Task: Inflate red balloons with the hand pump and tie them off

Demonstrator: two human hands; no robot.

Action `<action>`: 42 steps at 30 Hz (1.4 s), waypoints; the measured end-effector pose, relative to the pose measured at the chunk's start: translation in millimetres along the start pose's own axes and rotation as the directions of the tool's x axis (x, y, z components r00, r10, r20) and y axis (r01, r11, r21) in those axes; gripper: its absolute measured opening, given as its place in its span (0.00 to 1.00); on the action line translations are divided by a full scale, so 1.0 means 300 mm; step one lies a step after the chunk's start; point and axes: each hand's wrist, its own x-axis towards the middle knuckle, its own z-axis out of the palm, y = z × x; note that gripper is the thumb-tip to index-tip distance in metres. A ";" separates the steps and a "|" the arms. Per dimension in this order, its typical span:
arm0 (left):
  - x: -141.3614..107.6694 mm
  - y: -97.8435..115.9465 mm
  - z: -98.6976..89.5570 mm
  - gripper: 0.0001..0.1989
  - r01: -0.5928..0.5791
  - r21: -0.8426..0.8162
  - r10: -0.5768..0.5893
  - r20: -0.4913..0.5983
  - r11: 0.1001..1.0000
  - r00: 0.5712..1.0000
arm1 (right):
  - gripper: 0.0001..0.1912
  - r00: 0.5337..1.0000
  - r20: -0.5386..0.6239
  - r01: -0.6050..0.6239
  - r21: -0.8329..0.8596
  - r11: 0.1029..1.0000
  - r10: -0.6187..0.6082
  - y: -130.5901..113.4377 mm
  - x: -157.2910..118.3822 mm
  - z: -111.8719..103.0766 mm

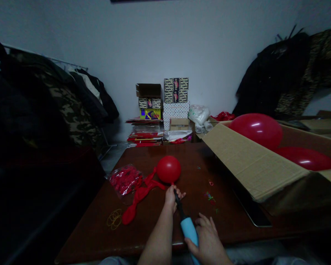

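A round red balloon (pixel 168 169), partly inflated, sits on the black nozzle of a blue hand balloon pump (pixel 189 232). My left hand (pixel 171 198) is closed around the nozzle and the balloon's neck. Lower down, my right hand (pixel 208 237) is on the blue barrel, its thumb across the pump and its fingers loosely bent along the right side. The pump's lower end runs out of the frame. Limp red balloons (pixel 138 200) lie left of my left hand, beside a clear bag of red balloons (pixel 126 179).
On the brown table (pixel 99 235) lie yellow rubber bands (pixel 114 219), small coloured bands (pixel 210 197) and a dark flat device (pixel 252 209). An open cardboard box (pixel 253 165) with large inflated red balloons (pixel 256 129) stands right. Stacked boxes (pixel 176 110) stand behind; clothes hang at both sides.
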 end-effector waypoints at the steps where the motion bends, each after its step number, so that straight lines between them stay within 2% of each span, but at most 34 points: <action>1: -0.002 0.002 0.002 0.10 0.003 -0.004 -0.003 -0.004 1.000 1.000 | 0.23 0.999 0.040 0.000 0.003 1.000 0.000 0.028 -0.025 0.005; 3: -0.007 0.006 0.005 0.10 0.006 -0.016 -0.007 -0.012 1.000 1.000 | 0.24 0.992 0.117 0.039 0.018 0.999 -0.041 0.090 -0.073 0.017; 5: -0.010 0.007 0.008 0.10 0.005 -0.029 -0.006 -0.022 1.000 1.000 | 0.20 0.978 0.203 0.042 0.048 0.998 -0.051 0.147 -0.111 0.033; 7: -0.011 0.007 0.008 0.10 0.007 -0.038 -0.008 -0.027 0.999 1.000 | 0.17 0.981 0.196 -0.012 0.085 0.996 -0.004 0.181 -0.135 0.044; 9: -0.010 0.007 0.007 0.10 0.008 -0.042 -0.010 -0.029 0.999 1.000 | 0.18 0.984 0.177 -0.056 0.105 0.993 0.037 0.185 -0.143 0.043; 13: -0.005 0.004 0.001 0.10 0.019 -0.043 -0.020 -0.018 0.999 1.000 | 0.14 0.973 0.228 0.021 0.087 0.996 -0.041 0.129 -0.123 0.004; 15: -0.002 0.001 -0.002 0.11 0.023 -0.033 -0.024 -0.016 0.999 1.000 | 0.19 0.974 0.223 0.030 0.077 0.997 -0.047 0.091 -0.102 -0.020; 18: 0.000 -0.002 -0.006 0.11 0.020 -0.018 -0.020 -0.010 1.000 1.000 | 0.25 0.988 0.154 -0.001 0.056 0.998 -0.008 0.035 -0.055 -0.041; 22: 0.001 -0.001 -0.010 0.12 0.019 -0.015 -0.019 0.017 1.000 1.000 | 0.23 1.000 0.004 -0.023 0.030 0.999 0.023 -0.029 0.050 -0.049; 26: 0.013 0.001 -0.014 0.12 0.044 -0.007 -0.044 0.010 0.999 0.999 | 0.22 0.997 -0.059 -0.049 0.018 0.999 0.050 -0.063 0.149 -0.040; 29: 0.022 -0.003 -0.016 0.13 0.040 -0.005 -0.040 0.008 0.999 0.999 | 0.22 0.994 -0.086 -0.074 -0.012 0.997 0.073 -0.066 0.168 -0.020; 37: 0.009 -0.019 -0.011 0.13 -0.048 0.021 0.048 0.013 0.999 0.999 | 0.23 0.996 -0.082 -0.029 -0.064 0.998 0.024 -0.065 0.090 -0.026; 42: -0.001 -0.010 -0.005 0.11 -0.034 -0.012 0.033 -0.009 0.999 0.999 | 0.24 1.000 -0.005 -0.012 -0.058 0.998 0.012 0.013 -0.020 -0.011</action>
